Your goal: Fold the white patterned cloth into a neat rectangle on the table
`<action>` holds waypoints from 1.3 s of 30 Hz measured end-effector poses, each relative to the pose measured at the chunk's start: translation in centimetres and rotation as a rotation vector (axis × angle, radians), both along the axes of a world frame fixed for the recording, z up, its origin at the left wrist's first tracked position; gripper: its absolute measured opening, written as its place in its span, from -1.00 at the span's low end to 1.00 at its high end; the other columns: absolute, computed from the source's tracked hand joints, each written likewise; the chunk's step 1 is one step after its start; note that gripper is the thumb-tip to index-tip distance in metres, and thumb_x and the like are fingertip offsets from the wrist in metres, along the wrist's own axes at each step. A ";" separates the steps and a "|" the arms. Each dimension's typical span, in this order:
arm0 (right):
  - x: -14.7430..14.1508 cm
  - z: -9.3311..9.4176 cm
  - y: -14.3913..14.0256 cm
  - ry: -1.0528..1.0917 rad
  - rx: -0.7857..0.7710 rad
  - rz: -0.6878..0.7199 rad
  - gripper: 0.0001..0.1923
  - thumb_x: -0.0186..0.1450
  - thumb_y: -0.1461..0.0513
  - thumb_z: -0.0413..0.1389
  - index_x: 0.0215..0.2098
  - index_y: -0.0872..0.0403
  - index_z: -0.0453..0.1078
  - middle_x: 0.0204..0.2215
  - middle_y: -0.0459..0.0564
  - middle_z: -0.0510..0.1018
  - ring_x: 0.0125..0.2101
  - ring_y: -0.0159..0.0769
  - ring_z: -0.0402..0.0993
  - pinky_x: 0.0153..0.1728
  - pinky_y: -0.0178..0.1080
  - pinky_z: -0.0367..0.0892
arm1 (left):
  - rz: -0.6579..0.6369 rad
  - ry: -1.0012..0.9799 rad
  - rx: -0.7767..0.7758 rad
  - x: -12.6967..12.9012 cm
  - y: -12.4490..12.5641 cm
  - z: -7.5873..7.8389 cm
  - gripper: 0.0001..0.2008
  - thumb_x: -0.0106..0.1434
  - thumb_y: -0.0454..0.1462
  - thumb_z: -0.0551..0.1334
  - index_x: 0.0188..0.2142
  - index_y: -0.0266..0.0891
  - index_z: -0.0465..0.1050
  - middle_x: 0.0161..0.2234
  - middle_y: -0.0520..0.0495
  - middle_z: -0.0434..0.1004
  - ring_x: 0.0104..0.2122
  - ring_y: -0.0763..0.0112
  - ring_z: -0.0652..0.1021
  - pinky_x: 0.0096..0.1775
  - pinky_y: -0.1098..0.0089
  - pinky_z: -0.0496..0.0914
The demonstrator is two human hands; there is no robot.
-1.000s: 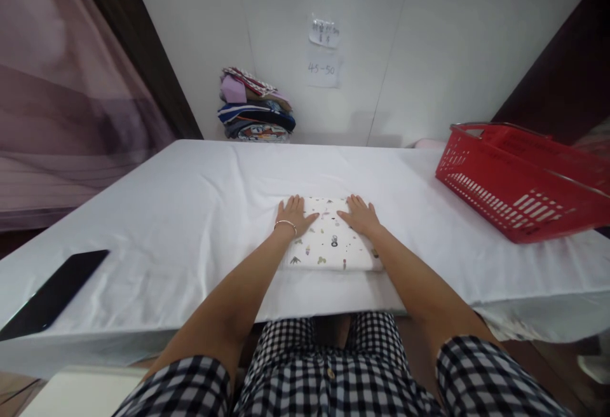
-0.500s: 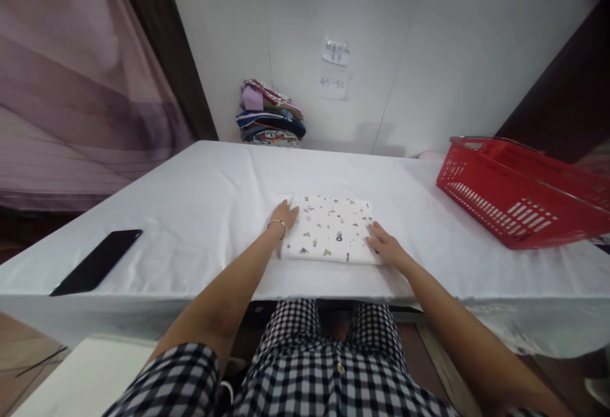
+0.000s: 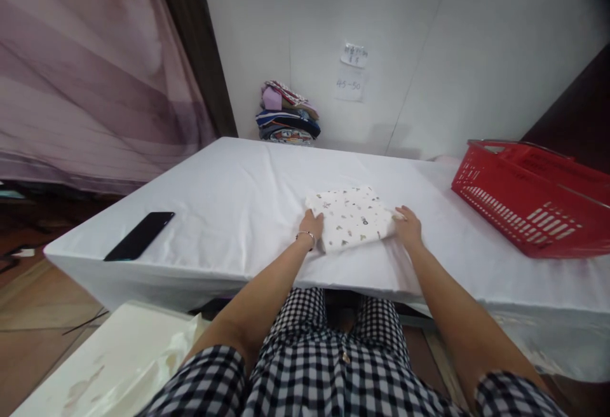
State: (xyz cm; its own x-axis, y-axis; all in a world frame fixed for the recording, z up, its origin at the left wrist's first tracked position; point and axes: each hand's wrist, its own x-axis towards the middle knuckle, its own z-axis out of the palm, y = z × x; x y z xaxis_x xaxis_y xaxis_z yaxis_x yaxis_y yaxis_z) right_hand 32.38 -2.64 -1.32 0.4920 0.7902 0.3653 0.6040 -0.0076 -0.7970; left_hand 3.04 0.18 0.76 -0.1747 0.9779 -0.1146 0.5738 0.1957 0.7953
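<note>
A folded white printed cloth [image 3: 355, 217], dotted with small dark and green motifs, is held between my two hands near the front of the table. My left hand [image 3: 312, 224], with a bracelet at the wrist, grips its left edge. At the right edge, my right hand [image 3: 407, 224] pinches the fabric with the fingers closed on it. The cloth tilts slightly, its right side looking lifted off the white tablecloth [image 3: 248, 213]. Whether it is a garment or a plain piece of fabric cannot be made out.
A black phone-like slab [image 3: 140, 236] lies at the table's left. To the right stands a red plastic basket [image 3: 538, 201]. Folded clothes [image 3: 288, 115] are stacked by the wall at the back, left of two paper notes [image 3: 352, 70]. A white surface [image 3: 119, 353] is lower left.
Both hands went from lying flat on the cloth to gripping its side edges. The cloth is now tilted and slightly rumpled. My view has turned a little to the left.
</note>
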 end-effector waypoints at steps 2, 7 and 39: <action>0.0 0.7 0.9 -0.098 -0.003 -0.003 -0.66 0.07 0.27 -0.02 -0.23 0.13 0.47 0.05 0.12 0.36 0.09 -0.06 0.22 0.12 0.06 0.09 | -0.036 -0.086 -0.036 0.1 -0.6 -0.2 -0.53 0.20 -0.10 0.14 0.05 -0.27 0.25 -0.04 -0.25 0.45 -0.16 0.21 0.53 -0.19 0.32 0.40; -6.0 0.4 -2.5 -0.441 0.076 0.398 -0.67 0.23 0.18 -0.04 -0.12 0.06 0.44 0.01 0.09 0.42 0.06 -0.13 0.26 0.11 0.02 0.11 | 0.000 -0.303 -0.110 -1.9 -0.7 -0.4 -0.46 0.21 -0.10 0.14 0.13 -0.28 0.17 -0.07 -0.24 0.46 -0.55 0.46 0.51 -0.51 0.41 0.42; -16.5 -0.7 -6.8 -0.765 -0.030 0.686 -0.53 0.30 0.23 -0.09 0.19 0.02 0.14 0.20 0.06 0.19 0.21 -0.13 0.02 0.18 0.07 -0.11 | 0.051 -0.048 -0.042 -3.4 6.0 -0.2 -0.78 0.15 -0.22 0.17 -0.23 -0.26 0.44 -0.32 -0.16 0.56 -0.25 0.26 0.55 -0.21 0.34 0.40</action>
